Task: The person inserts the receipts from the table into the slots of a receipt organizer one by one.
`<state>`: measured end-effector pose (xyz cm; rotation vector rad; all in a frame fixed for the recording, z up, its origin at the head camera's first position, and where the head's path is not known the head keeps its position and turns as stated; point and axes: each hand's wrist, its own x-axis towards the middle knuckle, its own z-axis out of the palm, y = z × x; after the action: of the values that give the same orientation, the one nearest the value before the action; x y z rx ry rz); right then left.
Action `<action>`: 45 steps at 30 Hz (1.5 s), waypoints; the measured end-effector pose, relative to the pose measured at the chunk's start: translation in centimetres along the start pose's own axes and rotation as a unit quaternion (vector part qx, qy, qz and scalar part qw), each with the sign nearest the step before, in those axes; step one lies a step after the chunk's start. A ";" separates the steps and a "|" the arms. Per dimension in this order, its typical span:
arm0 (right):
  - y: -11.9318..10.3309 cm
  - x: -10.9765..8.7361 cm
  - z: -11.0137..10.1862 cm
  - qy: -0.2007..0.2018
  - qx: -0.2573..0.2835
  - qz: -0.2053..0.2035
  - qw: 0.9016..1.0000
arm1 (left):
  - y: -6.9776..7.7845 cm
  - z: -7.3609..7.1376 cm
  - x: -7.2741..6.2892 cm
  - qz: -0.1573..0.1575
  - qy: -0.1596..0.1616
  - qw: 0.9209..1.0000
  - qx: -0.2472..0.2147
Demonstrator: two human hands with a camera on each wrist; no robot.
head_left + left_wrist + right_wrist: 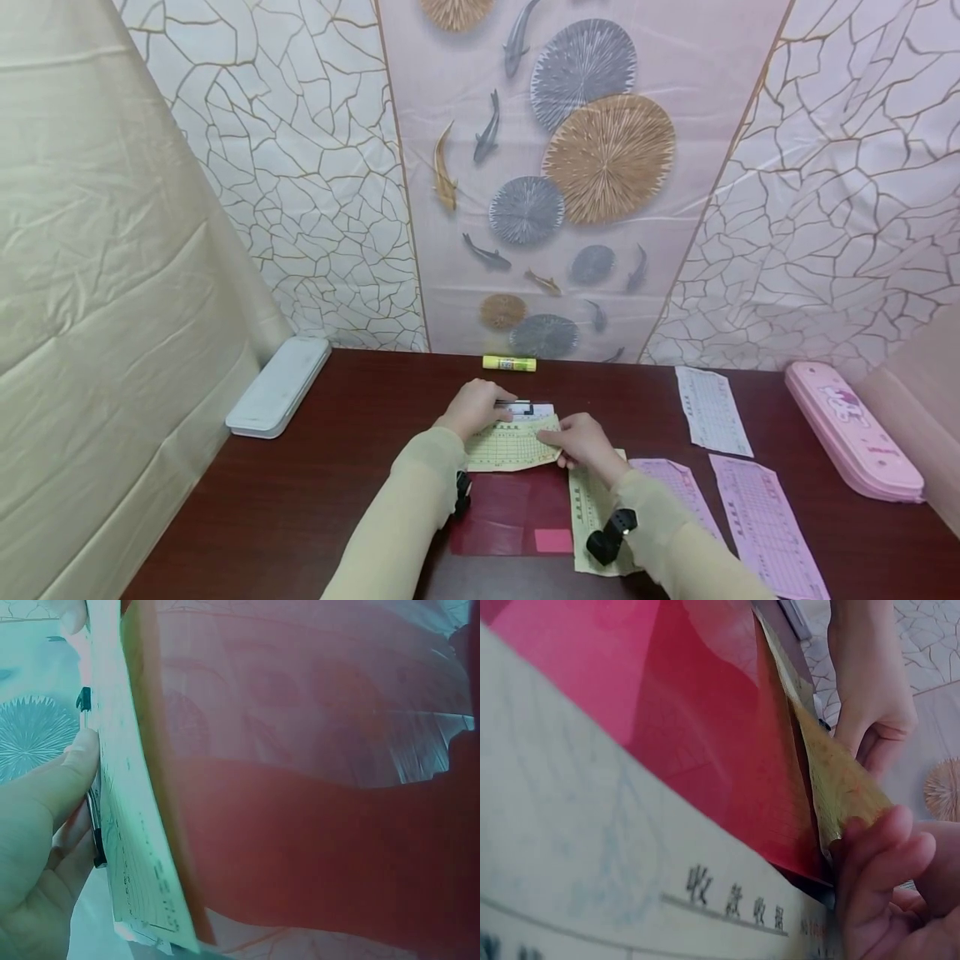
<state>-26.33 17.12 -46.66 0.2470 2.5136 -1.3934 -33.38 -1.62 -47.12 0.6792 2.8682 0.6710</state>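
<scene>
A red translucent clip folder [510, 517] lies on the table with a pink label at its lower right. At its top edge is a metal clip [521, 407] with black ends. A yellow printed receipt slip [502, 450] lies below the clip, over a white sheet [542, 409]. My left hand [474, 408] grips the clip, thumb on the near side and fingers round it in the left wrist view. With my right hand [588, 446] I pinch the slip's right edge, which lifts off the red cover [705, 750]. Another yellow receipt slip [592, 500] lies under my right forearm.
Two pink slips [768, 525] [678, 483] and a white slip [712, 408] lie on the right. Beyond them is a pink pencil case [855, 429]. A white case [279, 387] sits at the back left, and a yellow glue stick [509, 363] lies by the back edge.
</scene>
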 end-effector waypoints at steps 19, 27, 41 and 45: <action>-0.2 0.7 0.5 0.010 -0.019 0.012 1.000 | 0.4 0.4 0.3 0.052 0.010 0.994 0.092; -0.5 0.5 0.8 0.003 -0.006 0.002 1.000 | 1.5 0.8 0.2 0.107 -0.003 0.954 0.279; -0.5 1.7 0.3 0.012 0.001 -0.005 1.000 | 2.1 0.2 0.0 0.116 -0.018 0.937 0.328; -0.7 1.9 0.1 0.012 0.000 -0.008 1.000 | 2.1 0.2 0.0 0.113 -0.015 0.938 0.327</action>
<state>-28.34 16.71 -46.77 0.2457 2.5396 -1.4059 -32.47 0.15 -46.37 1.0876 2.9921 -0.3141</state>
